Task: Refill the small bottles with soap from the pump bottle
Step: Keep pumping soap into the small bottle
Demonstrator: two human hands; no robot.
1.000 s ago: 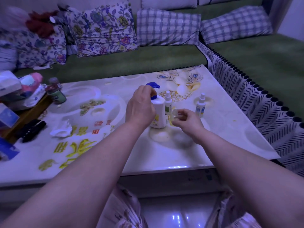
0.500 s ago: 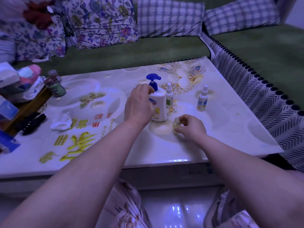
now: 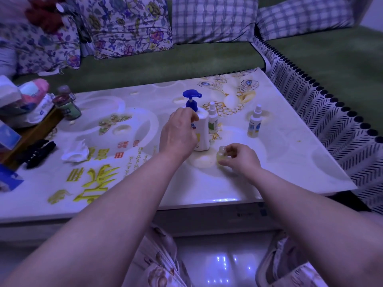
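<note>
The left grip [image 3: 179,133] curls round the shoulder of the pump bottle [image 3: 204,129], a smooth white plastic body with a printed label and a glossy blue pump head rising just above the knuckles. The bottle stands upright on the bench [image 3: 269,172], a shiny pale top with a marble look and gold printed characters.

Just right of that grip and nearer the person, the right grip [image 3: 238,156] pinches a small round bottle [image 3: 221,155] between thumb and fingertips. It is clear, holds something yellowish, and has a short neck. It sits low at the bench surface, near the pump bottle's base but apart from it.

Beyond the left grip, a slim white spray bottle [image 3: 213,119] stands just beside the pump bottle. A second spray bottle [image 3: 254,121], with a similar slim cylinder and narrow cap, stands beyond the right grip, well apart from it.

Far left of both grips lies a crumpled white tissue [image 3: 75,153].
</note>
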